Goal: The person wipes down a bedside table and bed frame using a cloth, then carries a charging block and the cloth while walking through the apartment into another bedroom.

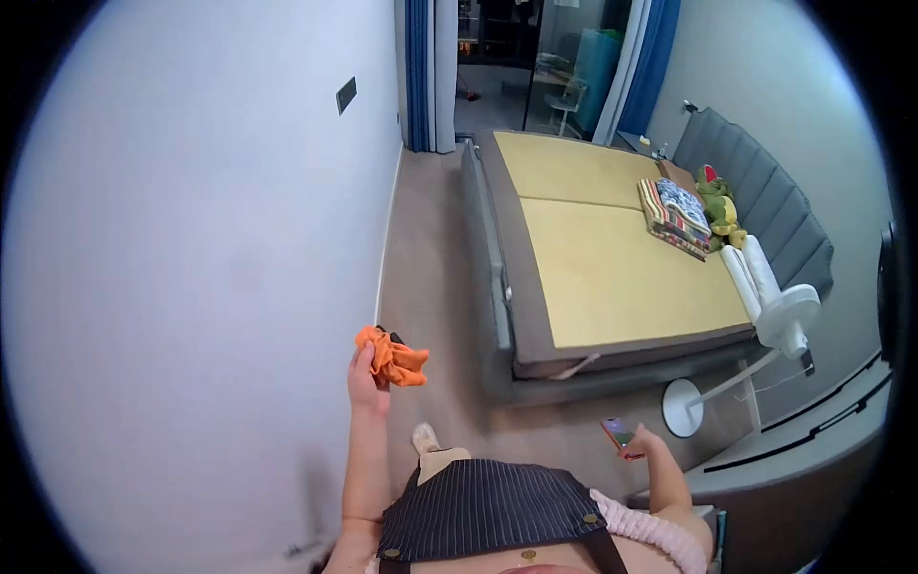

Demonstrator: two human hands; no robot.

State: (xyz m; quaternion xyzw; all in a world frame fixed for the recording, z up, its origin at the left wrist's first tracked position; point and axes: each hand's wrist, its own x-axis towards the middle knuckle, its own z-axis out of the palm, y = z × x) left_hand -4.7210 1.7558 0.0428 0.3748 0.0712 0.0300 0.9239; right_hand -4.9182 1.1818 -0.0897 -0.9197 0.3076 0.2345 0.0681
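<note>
My left hand (365,376) is closed around a crumpled orange cloth (402,363), held out in front of me near the white wall. Something small and black pokes out behind the cloth, too little of it showing to name. On the other side, my right hand (646,443) grips a phone (619,432) with a reddish-orange edge, its lit screen facing up. The phone is over the floor, short of the bed's foot.
A bed (622,282) with a yellow mattress carries folded bedding (674,218), a green plush toy (719,206) and white rolls (752,268). A white standing fan (684,408) is at the right, beside a drawer cabinet (813,430). A floor strip (432,249) runs between bed and wall.
</note>
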